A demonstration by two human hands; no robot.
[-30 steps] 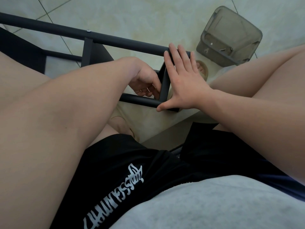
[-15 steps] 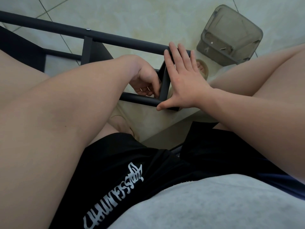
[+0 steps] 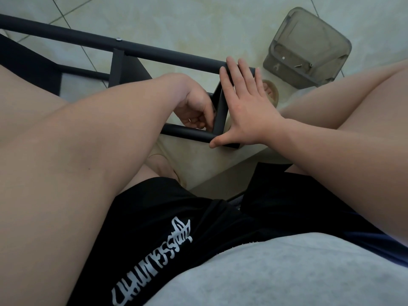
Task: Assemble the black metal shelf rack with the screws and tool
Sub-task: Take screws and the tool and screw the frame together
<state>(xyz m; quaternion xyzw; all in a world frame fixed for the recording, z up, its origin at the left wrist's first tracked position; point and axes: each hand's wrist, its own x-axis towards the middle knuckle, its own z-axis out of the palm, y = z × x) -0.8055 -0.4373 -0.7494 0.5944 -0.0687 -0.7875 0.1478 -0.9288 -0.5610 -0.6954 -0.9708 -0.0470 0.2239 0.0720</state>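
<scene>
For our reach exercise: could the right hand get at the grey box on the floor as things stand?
Probably yes. The right hand lies flat against the rack, holding nothing, and the grey box stands close beyond it with bare floor between. It would have to leave the rack.

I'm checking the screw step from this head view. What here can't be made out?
Head view: anything in the left hand is hidden by its curled fingers and the end post.
Rack: far side cut off by the left edge.
Bits in the grey container: too small to identify.
Post's outer face: covered by the right hand.
</scene>
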